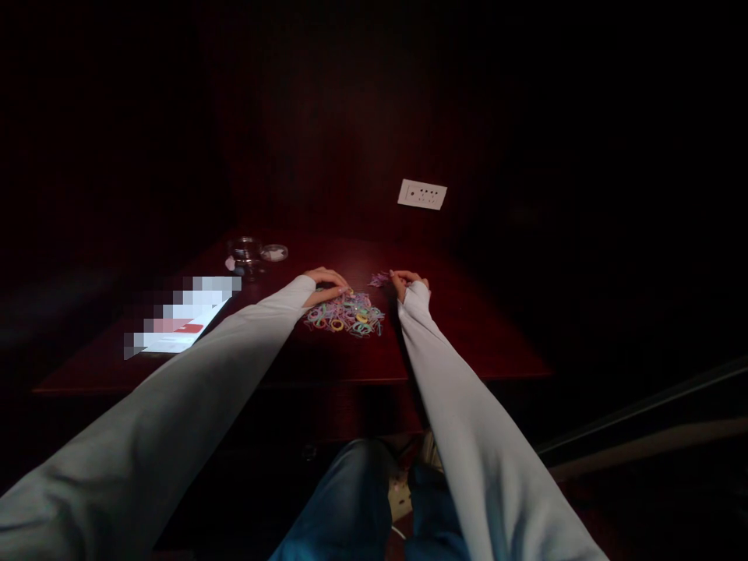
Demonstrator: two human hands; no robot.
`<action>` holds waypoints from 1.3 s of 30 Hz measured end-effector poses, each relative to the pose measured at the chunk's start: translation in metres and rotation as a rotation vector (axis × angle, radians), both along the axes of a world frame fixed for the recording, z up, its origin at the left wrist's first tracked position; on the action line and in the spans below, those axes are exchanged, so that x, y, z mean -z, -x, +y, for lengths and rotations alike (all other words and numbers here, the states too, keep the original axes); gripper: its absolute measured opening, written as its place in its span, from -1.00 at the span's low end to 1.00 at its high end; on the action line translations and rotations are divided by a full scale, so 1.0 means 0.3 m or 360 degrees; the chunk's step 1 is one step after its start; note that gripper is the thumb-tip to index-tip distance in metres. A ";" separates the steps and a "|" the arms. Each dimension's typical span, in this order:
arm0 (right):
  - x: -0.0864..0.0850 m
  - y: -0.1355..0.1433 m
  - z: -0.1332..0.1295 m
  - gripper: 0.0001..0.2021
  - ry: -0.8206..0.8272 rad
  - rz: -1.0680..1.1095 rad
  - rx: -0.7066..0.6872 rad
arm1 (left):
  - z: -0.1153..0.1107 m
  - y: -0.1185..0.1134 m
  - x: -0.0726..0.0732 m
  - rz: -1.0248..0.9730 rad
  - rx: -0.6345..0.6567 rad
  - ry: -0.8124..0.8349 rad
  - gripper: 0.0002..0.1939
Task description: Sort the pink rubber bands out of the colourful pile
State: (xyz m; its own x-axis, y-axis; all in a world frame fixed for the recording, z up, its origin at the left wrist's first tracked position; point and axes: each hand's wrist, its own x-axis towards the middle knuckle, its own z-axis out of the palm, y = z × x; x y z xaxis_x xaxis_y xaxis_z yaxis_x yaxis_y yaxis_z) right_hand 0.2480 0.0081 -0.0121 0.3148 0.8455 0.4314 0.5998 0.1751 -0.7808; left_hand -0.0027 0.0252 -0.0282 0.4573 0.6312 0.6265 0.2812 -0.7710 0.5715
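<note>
A loose pile of small colourful elastic hair ties (pixel 342 318), in purple, green, pink and yellow, lies on the dark red table. At its far edge my left hand (pixel 325 284) reaches in from the left, thumb and fingertips brought together around a pale yellowish hair tie (pixel 351 292). To the right, my right hand (pixel 412 282) has its fingers curled in a pinch beside a smaller group of purple hair ties (pixel 379 278). What its fingertips hold, if anything, is too small to tell.
A clear jar (pixel 245 253) stands at the back left, with a round lid (pixel 274 252) beside it. A lit screen (pixel 190 315), partly blurred out, lies on the left. A white socket plate (pixel 421 194) is on the back panel. The table's front edge (pixel 351 381) runs above my knees.
</note>
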 end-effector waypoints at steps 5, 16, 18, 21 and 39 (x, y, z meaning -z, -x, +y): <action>-0.016 0.006 0.012 -0.74 0.0278 -0.0442 0.0181 | -0.016 0.003 -0.017 -0.0027 -0.0065 -0.0035 -0.54; 0.024 -0.013 0.069 -0.62 0.0185 -0.0316 0.0106 | -0.035 -0.007 -0.039 -0.0129 -0.0054 0.0061 -0.53; 0.025 -0.017 0.063 -0.57 0.0137 -0.0156 0.0155 | -0.037 -0.005 -0.046 -0.0123 -0.0022 0.0098 -0.54; 0.008 -0.004 0.033 -0.53 -0.0019 -0.0095 0.0033 | -0.052 0.002 -0.064 -0.0165 -0.0016 0.0162 -0.58; -0.023 0.137 -0.054 -0.71 -0.0125 -0.0406 -0.0901 | -0.061 0.016 -0.081 -0.0193 -0.0107 0.0180 -0.53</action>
State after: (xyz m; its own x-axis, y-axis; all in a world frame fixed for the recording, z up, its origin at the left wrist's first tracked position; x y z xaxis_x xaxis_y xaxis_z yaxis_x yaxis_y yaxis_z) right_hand 0.2068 -0.0081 -0.0053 -0.2941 0.8135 0.5017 0.5629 0.5716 -0.5970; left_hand -0.0075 0.0068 -0.0040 0.3372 0.7275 0.5975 0.2537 -0.6814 0.6865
